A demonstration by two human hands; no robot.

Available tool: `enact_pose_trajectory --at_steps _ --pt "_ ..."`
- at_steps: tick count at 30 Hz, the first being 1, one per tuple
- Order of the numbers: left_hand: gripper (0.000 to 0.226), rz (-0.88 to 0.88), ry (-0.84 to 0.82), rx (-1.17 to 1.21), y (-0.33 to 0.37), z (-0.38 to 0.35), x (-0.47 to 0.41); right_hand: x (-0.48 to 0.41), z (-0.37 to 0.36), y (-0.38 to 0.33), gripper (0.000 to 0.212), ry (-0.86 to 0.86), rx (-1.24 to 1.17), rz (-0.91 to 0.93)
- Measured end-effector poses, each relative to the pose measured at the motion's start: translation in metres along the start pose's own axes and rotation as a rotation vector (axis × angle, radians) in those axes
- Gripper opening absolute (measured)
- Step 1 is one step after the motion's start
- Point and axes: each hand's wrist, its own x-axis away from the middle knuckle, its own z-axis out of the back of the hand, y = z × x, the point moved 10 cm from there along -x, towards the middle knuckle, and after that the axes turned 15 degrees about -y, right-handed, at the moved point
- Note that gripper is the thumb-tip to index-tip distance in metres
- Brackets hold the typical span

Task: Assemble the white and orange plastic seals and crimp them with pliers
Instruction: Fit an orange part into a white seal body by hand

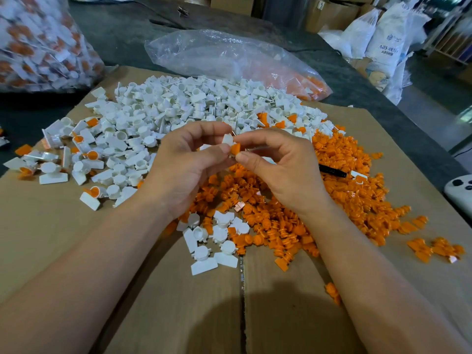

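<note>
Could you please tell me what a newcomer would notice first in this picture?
At the centre, the left hand and right hand pinch a small white plastic seal body and an orange plastic insert together. Behind them spreads a heap of white plastic seal bodies, and to the right a heap of orange plastic inserts, all on flattened brown cardboard.

Bare forearms enter from 7 and 5 o'clock and converge at centre. The left hand (189, 162), palm turned inward, pinches a small white plastic seal body (226, 138) between thumb and forefinger. The right hand (278, 164), fingers curled, pinches an orange plastic insert (235, 148) at the body's 4 o'clock, touching it.
</note>
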Motion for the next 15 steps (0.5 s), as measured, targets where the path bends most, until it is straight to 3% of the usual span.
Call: enact_pose_trajectory --at_steps 9,15 --pt "0.009 0.022 -0.010 -0.088 -0.0024 0.0002 -0.0010 0.0012 -0.0001 -0.0081 0.028 0.030 0.150 0.084" --pt "0.021 0.051 0.021 -0.063 -0.0043 0.0029 0.0003 0.0001 -0.0011 -0.0026 0.028 0.015 0.104 0.063"
